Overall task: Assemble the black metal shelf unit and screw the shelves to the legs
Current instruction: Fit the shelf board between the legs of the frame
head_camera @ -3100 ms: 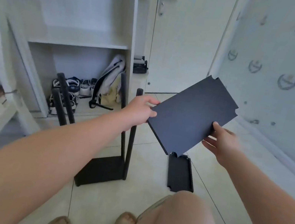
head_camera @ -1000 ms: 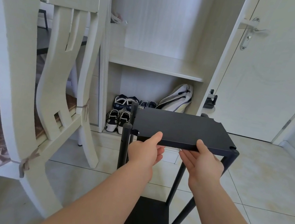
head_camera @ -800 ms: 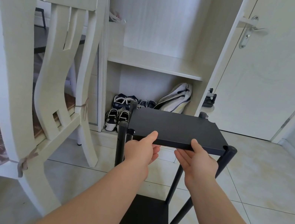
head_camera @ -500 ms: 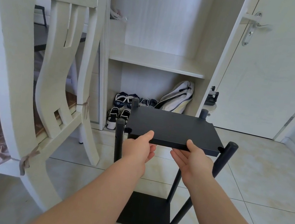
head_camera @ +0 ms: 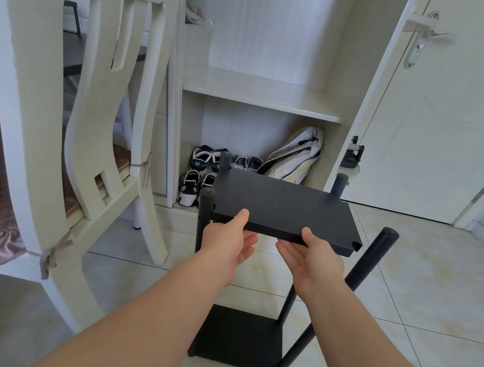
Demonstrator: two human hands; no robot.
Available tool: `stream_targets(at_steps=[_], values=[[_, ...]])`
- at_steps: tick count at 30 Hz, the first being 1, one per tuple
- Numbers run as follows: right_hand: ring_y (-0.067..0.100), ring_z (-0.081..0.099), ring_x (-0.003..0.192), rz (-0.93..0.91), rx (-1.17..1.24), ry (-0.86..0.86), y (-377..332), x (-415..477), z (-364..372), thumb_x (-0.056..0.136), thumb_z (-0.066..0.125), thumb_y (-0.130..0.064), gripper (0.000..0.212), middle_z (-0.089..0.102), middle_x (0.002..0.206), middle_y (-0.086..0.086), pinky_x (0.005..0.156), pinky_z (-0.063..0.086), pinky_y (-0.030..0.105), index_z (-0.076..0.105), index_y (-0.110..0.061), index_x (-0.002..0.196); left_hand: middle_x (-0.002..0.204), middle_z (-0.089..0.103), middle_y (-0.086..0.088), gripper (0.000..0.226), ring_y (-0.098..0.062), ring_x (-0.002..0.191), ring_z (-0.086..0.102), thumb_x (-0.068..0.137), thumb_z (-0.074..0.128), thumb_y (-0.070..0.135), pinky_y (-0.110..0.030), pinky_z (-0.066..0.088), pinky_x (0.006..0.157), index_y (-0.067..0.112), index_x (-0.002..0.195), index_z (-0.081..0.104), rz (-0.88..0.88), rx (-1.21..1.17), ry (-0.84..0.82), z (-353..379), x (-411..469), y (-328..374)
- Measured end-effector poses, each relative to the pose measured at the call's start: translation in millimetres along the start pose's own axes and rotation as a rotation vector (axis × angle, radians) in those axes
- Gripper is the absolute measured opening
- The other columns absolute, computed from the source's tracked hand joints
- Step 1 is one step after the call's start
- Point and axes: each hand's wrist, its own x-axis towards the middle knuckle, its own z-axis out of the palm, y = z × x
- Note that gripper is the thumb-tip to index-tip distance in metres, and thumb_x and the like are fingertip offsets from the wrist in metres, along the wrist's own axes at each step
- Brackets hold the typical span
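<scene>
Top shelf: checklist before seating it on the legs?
1. Hold: left grip and right grip pinch the top shelf by its front edge, thumbs on top: ok.
2. Near right leg in its corner notch: not ok, the leg leans clear of the corner.
3. Near left leg at its corner: cannot tell, beside it but contact unclear.
4. Far left leg and far right leg in their corners: cannot tell, the panel hides the joints.
5. Bottom shelf flat on the floor: ok.
</scene>
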Motion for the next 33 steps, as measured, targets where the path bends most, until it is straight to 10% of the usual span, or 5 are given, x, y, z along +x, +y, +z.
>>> stream_targets(at_steps=[14, 33], values=[[0.032, 0.075, 0.088, 0.057, -0.132, -0.041, 5, 11, -12, 0.101, 0.061, -0.01, 0.022, 0.07, 0.106, 0.025, 0.071, 0.062, 0.038, 0.057, 0.0, 0.12, 0.097, 0.073, -0.015, 0.031, -0.024, 0.085, 0.075, 0.093, 0.069, 0.02, -0.04, 0.059, 0.088, 0.005, 0.118, 0.057, -0.09, -0.024, -0.017, 3, 9, -18], [0.029, 0.077, 0.082, 0.038, -0.236, -0.016, -3, 23, -25, 0.103, 0.06, -0.019, 0.022, 0.074, 0.099, 0.02, 0.071, 0.064, 0.041, 0.058, -0.002, 0.117, 0.099, 0.071, -0.02, 0.028, -0.028, 0.084, 0.074, 0.093, 0.069, 0.014, -0.039, 0.061, 0.082, 0.004, 0.115, 0.054, -0.132, -0.098, 0.029, 6, 20, -20]])
